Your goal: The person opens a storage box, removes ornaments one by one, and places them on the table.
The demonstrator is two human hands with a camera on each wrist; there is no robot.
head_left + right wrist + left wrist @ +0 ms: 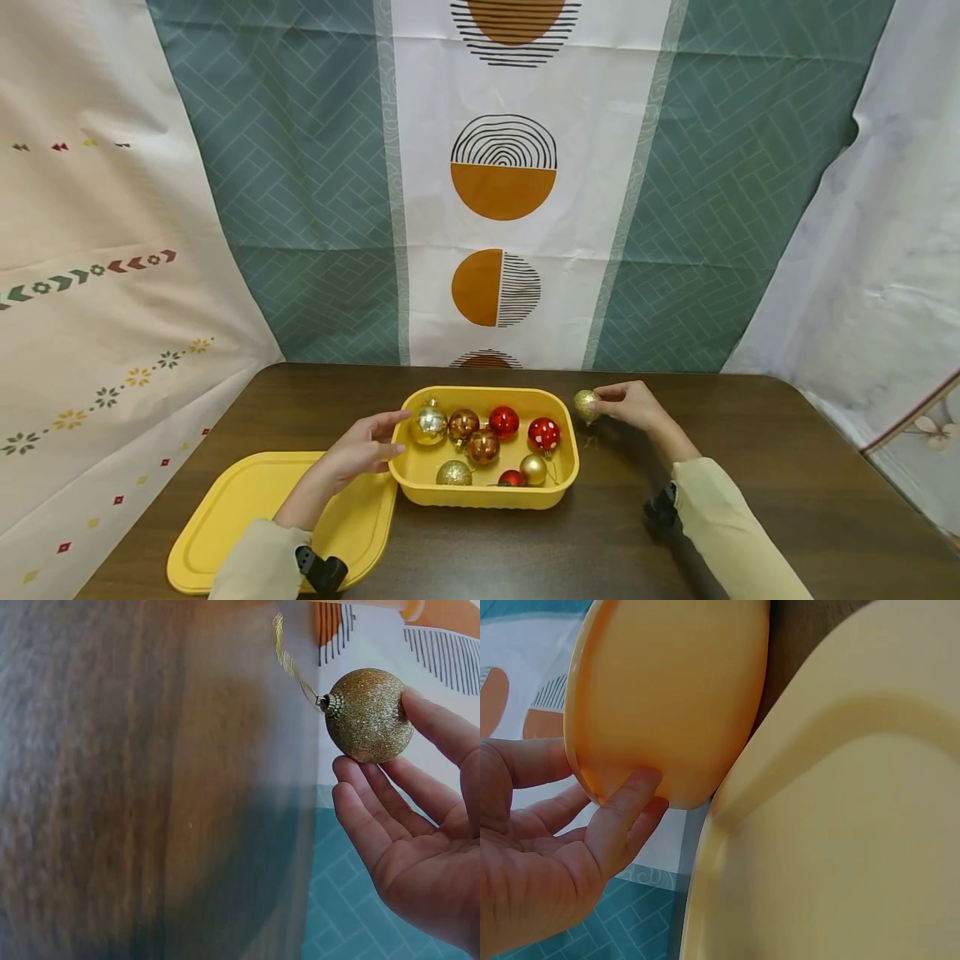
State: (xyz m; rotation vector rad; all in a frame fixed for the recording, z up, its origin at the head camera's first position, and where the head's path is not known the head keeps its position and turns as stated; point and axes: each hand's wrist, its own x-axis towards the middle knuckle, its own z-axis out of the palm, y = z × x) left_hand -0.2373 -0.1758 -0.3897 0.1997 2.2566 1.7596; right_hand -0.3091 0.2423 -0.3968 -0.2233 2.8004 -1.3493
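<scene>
Risk first: glitter gold bauble [586,405] sits only in a light fingertip pinch of the right hand [633,405], just outside the yellow tub [487,497], right of its rim; a slack grip could let it drop on the worktop [750,500] and roll. Its hanging loop could also snag. Left hand [365,450] steadies the tub's left wall, thumb [622,814] pressed on the outside, fingers over the rim; grip narrow. Yellow lid [247,517] lies flat beside it. Both forearms low, wrists angled inward.
</scene>
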